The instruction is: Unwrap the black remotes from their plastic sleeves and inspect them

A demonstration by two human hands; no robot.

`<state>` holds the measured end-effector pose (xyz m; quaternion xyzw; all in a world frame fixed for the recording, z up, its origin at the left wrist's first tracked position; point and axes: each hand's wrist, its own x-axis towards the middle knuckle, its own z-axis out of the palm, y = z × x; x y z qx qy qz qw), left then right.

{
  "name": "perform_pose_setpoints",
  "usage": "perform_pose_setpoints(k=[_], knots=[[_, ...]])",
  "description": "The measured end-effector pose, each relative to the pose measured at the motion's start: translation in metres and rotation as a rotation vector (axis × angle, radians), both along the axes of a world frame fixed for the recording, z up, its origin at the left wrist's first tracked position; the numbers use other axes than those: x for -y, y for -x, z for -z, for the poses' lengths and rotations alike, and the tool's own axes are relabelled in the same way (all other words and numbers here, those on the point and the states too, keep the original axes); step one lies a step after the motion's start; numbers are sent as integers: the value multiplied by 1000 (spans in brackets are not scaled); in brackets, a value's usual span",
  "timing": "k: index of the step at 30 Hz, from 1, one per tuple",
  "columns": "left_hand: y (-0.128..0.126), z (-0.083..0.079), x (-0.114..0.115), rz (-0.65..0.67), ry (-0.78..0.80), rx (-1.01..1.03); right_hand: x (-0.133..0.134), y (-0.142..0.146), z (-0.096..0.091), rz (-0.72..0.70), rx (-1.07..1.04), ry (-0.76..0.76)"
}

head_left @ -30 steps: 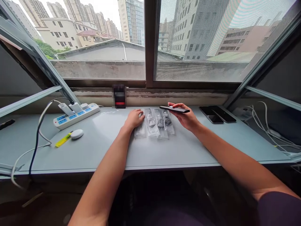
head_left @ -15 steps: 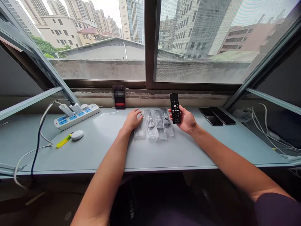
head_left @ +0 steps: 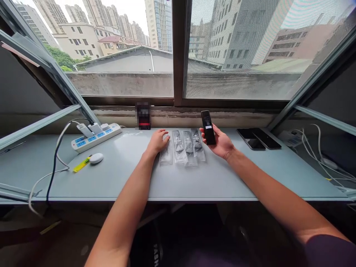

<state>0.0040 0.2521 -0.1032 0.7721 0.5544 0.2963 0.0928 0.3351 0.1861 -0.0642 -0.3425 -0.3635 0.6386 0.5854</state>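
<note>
One black remote control (head_left: 208,128), unbagged, back showing, grasped in right hand (head_left: 221,142) above surface (head_left: 194,181). Left hand (head_left: 157,141) over pale bag (head_left: 166,157); whether gripping, cannot tell. Three clear bags (head_left: 188,145), dark contents still inside, lie between hands.

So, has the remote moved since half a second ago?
Yes: the black remote has turned from its button side to its white-labelled side in the right hand, with hardly any sideways shift against the window post.
</note>
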Motion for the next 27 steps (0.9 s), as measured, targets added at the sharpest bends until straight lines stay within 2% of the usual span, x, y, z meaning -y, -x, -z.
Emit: perform_pose_setpoints(k=[4,8,13,17,21,24,27], knots=[[-1,0,1,4,0,-6,0,-1,-2,-13,79,-89],[-3,-1,2,6,19,-32,0,-2,-1,38,158,-69],[-4,-2,2,11,11,-31,1,-3,-2,16,158,-105],[-5,0,1,17,1,-18,3,1,-2,61,143,-180],[-5,1,2,20,5,-22,5,5,-1,200,321,-386],[-4,1,3,17,7,-19,5,4,1,405,593,-576],[-5,0,4,22,0,-19,2,-1,2,559,763,-587]])
